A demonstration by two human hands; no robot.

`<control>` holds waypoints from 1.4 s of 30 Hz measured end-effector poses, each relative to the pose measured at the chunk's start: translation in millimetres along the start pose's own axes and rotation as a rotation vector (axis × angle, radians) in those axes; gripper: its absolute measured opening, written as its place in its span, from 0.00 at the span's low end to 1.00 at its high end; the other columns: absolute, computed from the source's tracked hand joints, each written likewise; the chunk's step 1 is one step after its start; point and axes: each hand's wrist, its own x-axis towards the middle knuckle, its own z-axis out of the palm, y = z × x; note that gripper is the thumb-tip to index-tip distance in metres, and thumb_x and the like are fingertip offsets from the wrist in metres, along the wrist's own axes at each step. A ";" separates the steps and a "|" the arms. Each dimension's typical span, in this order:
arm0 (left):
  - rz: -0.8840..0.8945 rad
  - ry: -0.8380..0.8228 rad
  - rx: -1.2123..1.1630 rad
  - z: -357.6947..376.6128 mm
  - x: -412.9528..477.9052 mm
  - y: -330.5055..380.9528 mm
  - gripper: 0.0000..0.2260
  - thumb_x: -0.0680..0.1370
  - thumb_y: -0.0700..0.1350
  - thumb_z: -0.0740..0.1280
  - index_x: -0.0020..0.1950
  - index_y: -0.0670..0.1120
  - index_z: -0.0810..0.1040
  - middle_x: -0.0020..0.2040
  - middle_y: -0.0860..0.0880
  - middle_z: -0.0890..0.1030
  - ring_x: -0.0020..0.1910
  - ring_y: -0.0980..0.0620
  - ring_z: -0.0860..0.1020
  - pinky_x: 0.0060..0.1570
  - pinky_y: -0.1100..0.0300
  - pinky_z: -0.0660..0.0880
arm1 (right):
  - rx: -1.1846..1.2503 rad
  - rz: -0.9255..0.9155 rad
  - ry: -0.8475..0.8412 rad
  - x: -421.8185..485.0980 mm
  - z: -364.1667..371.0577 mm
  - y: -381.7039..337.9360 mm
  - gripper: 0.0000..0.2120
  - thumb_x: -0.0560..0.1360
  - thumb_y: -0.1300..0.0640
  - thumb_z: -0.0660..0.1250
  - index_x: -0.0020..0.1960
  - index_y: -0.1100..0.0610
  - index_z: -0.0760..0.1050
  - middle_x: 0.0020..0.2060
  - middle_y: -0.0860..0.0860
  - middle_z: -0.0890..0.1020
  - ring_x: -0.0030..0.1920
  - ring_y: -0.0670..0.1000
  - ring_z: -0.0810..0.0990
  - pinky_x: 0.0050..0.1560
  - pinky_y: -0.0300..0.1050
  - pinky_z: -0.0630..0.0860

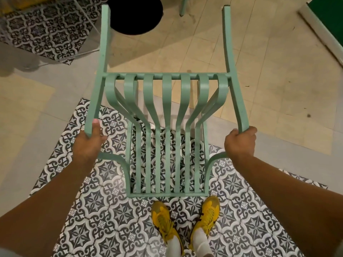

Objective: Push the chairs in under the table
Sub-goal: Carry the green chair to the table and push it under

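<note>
A mint-green metal chair [167,108] with a slatted seat and back fills the middle of the head view, seen from above and behind. My left hand [89,143] grips the rear end of its left armrest. My right hand [241,141] is wrapped around the rear end of the right armrest. The chair's armrests point away from me toward a round black shape [135,13] at the top, probably the table's base or top. Whether the chair's legs touch the floor is hidden.
My feet in yellow shoes [185,221] stand on patterned black-and-white tiles just behind the chair. Beige floor tiles lie ahead. Another green leg [182,6] shows at the top. A green and white wall edge [323,30] runs along the upper right.
</note>
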 end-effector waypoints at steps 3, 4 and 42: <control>0.058 0.034 0.032 0.0 -0.8 -3.2 0.39 0.76 0.80 0.56 0.49 0.44 0.82 0.39 0.46 0.85 0.42 0.46 0.83 0.40 0.54 0.72 | 0.010 0.014 0.015 5.0 3.3 1.9 0.20 0.87 0.49 0.58 0.73 0.61 0.63 0.64 0.62 0.75 0.62 0.65 0.78 0.65 0.65 0.78; 0.062 0.049 0.064 -0.5 -0.2 -3.2 0.40 0.75 0.80 0.55 0.45 0.44 0.81 0.39 0.44 0.84 0.41 0.44 0.82 0.39 0.54 0.73 | 0.009 0.018 0.008 6.3 3.3 2.0 0.20 0.88 0.49 0.58 0.73 0.61 0.64 0.63 0.61 0.75 0.61 0.65 0.79 0.65 0.65 0.78; 0.083 0.093 0.438 -113.9 -61.1 117.3 0.38 0.81 0.70 0.60 0.54 0.33 0.82 0.48 0.34 0.85 0.47 0.34 0.85 0.56 0.42 0.83 | -0.367 -0.271 0.047 -23.7 -126.1 -104.8 0.14 0.85 0.48 0.61 0.56 0.59 0.65 0.51 0.61 0.79 0.51 0.66 0.81 0.49 0.56 0.77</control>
